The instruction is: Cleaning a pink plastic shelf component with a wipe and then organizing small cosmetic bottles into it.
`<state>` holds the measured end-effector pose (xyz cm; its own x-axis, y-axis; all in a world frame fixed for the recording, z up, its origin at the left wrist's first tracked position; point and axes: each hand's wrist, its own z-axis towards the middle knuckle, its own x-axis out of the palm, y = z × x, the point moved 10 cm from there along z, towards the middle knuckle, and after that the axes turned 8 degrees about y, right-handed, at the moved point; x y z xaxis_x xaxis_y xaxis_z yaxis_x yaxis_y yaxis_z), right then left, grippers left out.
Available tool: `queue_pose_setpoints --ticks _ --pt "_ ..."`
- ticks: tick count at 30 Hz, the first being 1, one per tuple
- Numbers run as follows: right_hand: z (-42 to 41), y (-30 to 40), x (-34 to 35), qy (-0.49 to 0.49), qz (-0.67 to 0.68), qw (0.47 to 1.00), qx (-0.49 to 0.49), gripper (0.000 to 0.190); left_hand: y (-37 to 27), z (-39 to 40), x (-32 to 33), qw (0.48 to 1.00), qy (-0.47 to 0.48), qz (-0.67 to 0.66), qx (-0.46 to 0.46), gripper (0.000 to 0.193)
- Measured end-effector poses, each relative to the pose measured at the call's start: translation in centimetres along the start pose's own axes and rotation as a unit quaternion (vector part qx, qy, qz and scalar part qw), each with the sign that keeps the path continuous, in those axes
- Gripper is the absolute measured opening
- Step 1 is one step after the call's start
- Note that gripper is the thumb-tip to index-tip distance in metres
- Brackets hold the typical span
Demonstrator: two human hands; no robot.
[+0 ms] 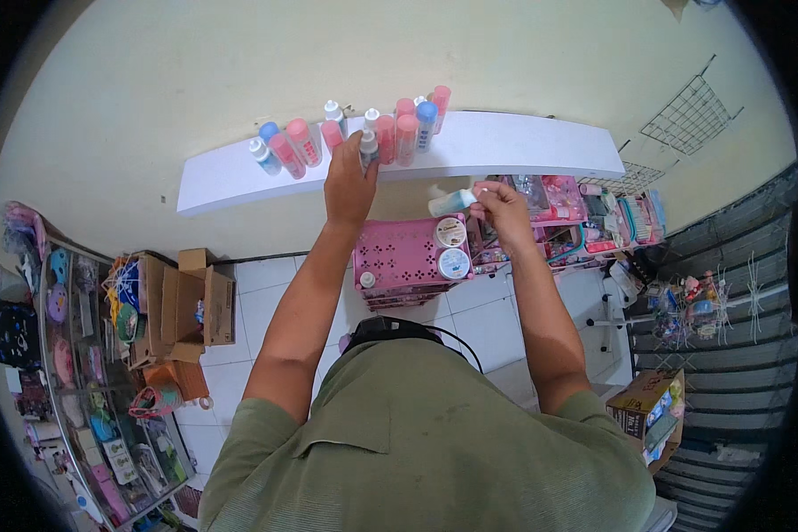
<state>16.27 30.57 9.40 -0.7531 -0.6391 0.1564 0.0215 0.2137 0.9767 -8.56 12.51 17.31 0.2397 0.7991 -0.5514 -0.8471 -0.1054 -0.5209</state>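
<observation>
My left hand [350, 183] reaches up to the white wall shelf [505, 143], thumb and fingers around a small white-capped bottle [369, 143] at its front edge. In my right hand [505, 213], a white-topped bottle with a pale blue body [453, 201] is held by its cap end, tilted sideways below the shelf. Pink-capped bottles [405, 139] and a blue-capped bottle [426, 126] stand right of my left hand. To its left are more pink-capped bottles [303, 142], another blue cap [268, 132] and a white-capped bottle [264, 157].
Below the shelf stands a pink plastic basket unit [399, 233] with two round tubs [453, 263] and a small white-capped container [367, 280] on top. Pink trays of goods [558, 199] adjoin it. Cardboard boxes [199, 299] and a glass display case [106, 399] are at left.
</observation>
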Motion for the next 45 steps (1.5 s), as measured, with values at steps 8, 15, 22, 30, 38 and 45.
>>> queue_pose_setpoints --ticks 8,15,22,30,38,45 --pt "0.9 -6.7 6.5 0.083 -0.106 0.991 0.008 0.020 -0.3 -0.7 -0.7 0.998 0.013 -0.067 -0.009 0.059" --pt "0.6 -12.9 11.8 0.166 -0.289 0.942 -0.043 0.024 1.1 -6.6 -2.8 0.935 0.128 -0.302 -0.136 0.065" --pt "-1.0 -12.5 19.5 0.268 -0.452 0.841 -0.131 0.027 10.3 -14.9 0.0 0.797 0.176 -0.489 -0.307 0.062" --pt "-2.0 -13.1 21.3 0.321 -0.462 0.807 -0.181 0.026 11.3 -15.6 0.7 0.846 0.218 -0.403 -0.271 0.064" --pt "-1.1 -12.7 19.8 0.295 -0.434 0.849 -0.065 0.034 10.8 -14.8 3.5 0.857 0.303 -0.334 -0.250 0.066" --pt "1.2 -7.8 18.6 0.175 -0.306 0.919 -0.177 0.037 9.0 -13.2 5.3 0.833 0.364 -0.338 -0.244 0.078"
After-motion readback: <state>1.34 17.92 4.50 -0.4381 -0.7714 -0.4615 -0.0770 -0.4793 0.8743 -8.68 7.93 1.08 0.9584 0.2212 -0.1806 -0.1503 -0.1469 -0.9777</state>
